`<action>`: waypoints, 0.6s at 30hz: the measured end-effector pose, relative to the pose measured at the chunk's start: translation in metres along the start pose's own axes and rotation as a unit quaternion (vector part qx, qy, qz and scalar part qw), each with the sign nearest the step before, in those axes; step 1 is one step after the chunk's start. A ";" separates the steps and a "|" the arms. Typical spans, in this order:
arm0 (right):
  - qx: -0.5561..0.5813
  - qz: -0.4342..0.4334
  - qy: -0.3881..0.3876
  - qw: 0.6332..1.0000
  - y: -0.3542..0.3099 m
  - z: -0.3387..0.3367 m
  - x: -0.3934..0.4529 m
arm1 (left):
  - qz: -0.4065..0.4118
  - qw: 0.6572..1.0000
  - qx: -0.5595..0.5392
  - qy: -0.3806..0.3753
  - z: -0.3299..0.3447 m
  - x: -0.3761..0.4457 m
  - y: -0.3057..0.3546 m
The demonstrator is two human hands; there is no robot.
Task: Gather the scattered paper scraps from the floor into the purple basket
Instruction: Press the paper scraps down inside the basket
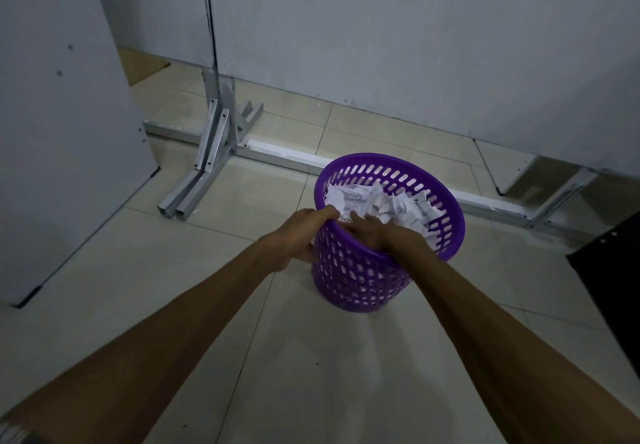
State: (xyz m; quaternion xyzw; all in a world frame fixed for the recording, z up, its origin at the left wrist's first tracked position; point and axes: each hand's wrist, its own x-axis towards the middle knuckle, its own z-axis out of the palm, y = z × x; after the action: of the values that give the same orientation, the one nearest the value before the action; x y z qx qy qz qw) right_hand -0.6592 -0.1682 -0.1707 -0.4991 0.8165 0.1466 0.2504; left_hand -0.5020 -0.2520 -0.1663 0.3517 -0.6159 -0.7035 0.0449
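The purple basket (pixel 353 281) stands on the tiled floor, tilted slightly toward me, and is filled with a heap of white paper scraps (pixel 381 203). My left hand (pixel 304 232) grips the near left rim, fingers curled over the edge and thumb on the outer wall. Over the near rim lies my right hand (pixel 372 232), its fingers flat and reaching into the basket, touching the scraps. I cannot tell whether the right hand holds any scrap. No loose scraps show on the floor.
A grey partition panel (pixel 415 45) on a metal foot frame (pixel 211 153) runs behind the basket. Another grey panel (pixel 59 125) stands at the left. A dark object (pixel 613 263) sits at the right edge. Pale floor tiles (pixel 311 374) spread in front.
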 end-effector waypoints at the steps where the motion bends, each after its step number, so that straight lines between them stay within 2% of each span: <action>1: 0.039 -0.002 0.014 0.999 -0.002 -0.003 -0.001 | -0.007 1.000 -0.008 -0.012 0.000 0.000 -0.002; 4: 0.147 -0.031 0.091 0.984 -0.003 -0.014 -0.013 | -0.022 0.998 -0.042 -0.051 0.001 0.000 -0.006; 7: 0.170 -0.070 0.168 0.968 0.010 -0.025 -0.031 | -0.031 0.996 -0.055 -0.064 0.004 0.001 -0.002; 10: 0.246 -0.100 0.290 0.920 0.032 -0.030 -0.047 | -0.030 0.996 -0.054 -0.059 0.006 0.001 0.003; 12: 0.268 -0.068 0.412 0.868 0.047 -0.030 -0.055 | -0.034 0.996 -0.070 -0.053 0.006 0.001 0.007; 14: 0.221 0.011 0.479 0.850 0.064 -0.028 -0.058 | -0.035 0.995 -0.079 -0.043 0.010 0.000 0.010; 16: 0.205 0.132 0.428 0.870 0.078 -0.021 -0.060 | -0.040 0.995 -0.090 -0.027 0.010 -0.003 0.011; 18: 0.332 0.186 0.332 0.863 0.083 -0.013 -0.060 | -0.038 0.995 -0.091 -0.016 0.004 -0.006 0.012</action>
State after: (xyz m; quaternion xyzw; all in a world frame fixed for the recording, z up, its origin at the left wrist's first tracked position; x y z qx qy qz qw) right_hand -0.7139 -0.0918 -0.1271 -0.2445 0.9292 -0.2642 0.0833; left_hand -0.5040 -0.2485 -0.1529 0.3583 -0.5358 -0.7635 0.0403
